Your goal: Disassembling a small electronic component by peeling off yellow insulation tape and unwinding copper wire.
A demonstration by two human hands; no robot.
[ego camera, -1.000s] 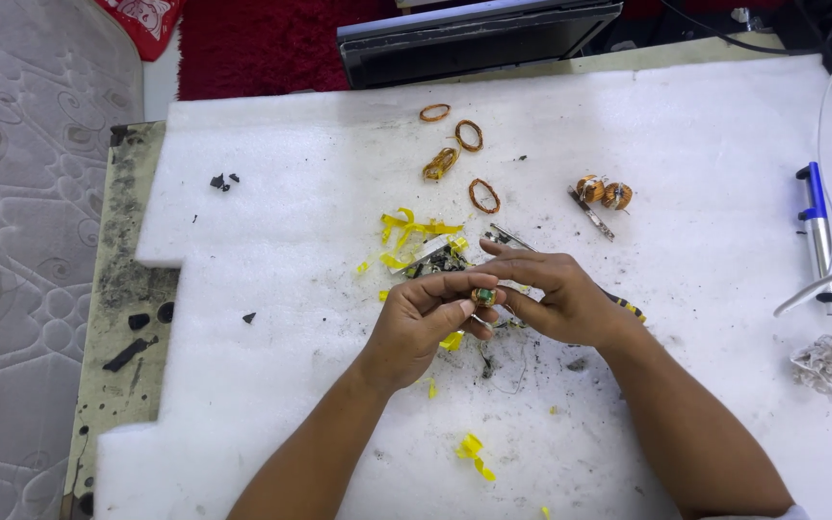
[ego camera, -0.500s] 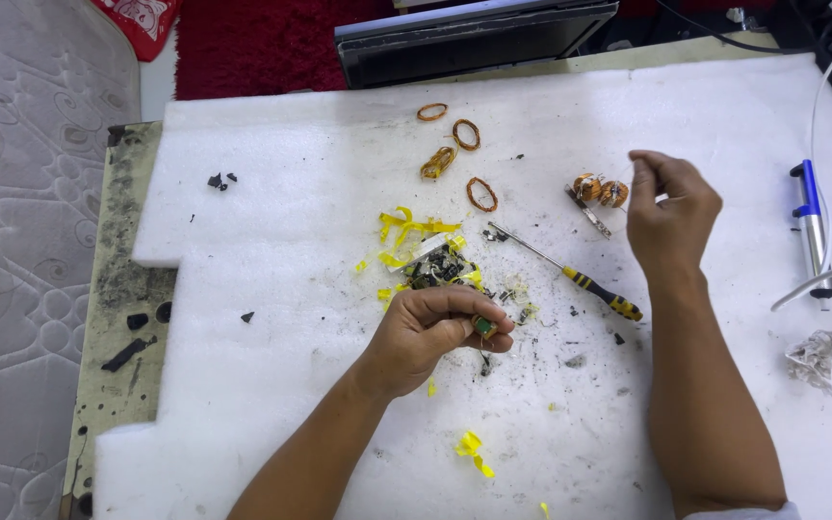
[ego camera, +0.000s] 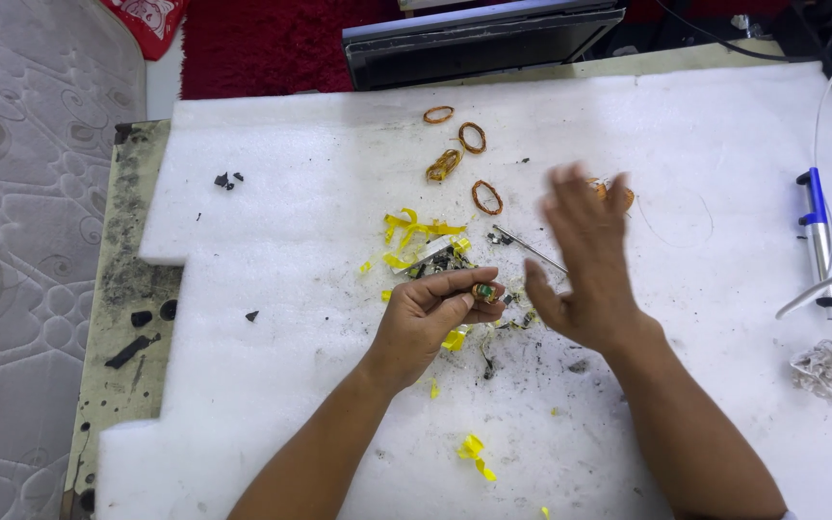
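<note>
Left hand (ego camera: 430,313) is pinched shut on a small coil part (ego camera: 484,292), copper-coloured with a green spot, held at the thumb and fingertips just above the white foam sheet (ego camera: 272,221) covering the counter. The part pokes out rightward from the fingertips, toward the other hand. It is too small to read its long axis.

Just behind it: a pile of yellow tape scraps (ego camera: 416,231) and dark debris.

Right hand (ego camera: 585,265) is just beside the part, to its right, palm spread, fingers loose and motion-blurred, holding nothing. It hovers over the thin metal shaft of a screwdriver (ego camera: 532,250), which lies diagonally, tip up-left; no contact visible.

Copper wire rings (ego camera: 486,197) lie farther back, well apart from both hands. Left hand is the nearer one.
</note>
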